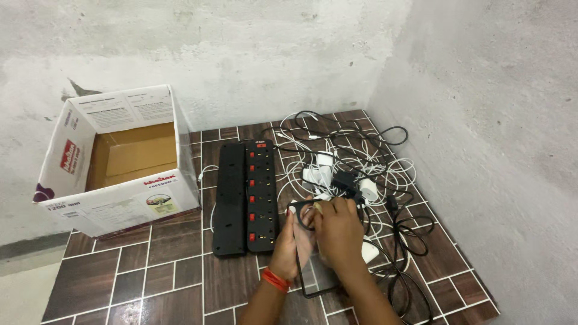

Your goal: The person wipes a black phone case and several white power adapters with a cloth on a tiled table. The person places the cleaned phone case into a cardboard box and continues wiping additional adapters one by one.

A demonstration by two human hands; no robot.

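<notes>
My left hand (293, 239), with a red band at the wrist, and my right hand (340, 232) are together over the brown tiled floor, both gripping a loop of black cable (304, 218) just right of two black power strips. One power strip (262, 195) shows red switches; the other (229, 198) lies face down beside it. The black cable runs down under my hands and along the floor (313, 294). What my fingers pinch at the top of the loop is partly hidden.
A tangle of black and white cables with white chargers (355, 174) spreads to the right, up to the grey wall corner. An open white cardboard box (120, 162) stands at the left against the wall. Brown tiles (150, 265) lie in front.
</notes>
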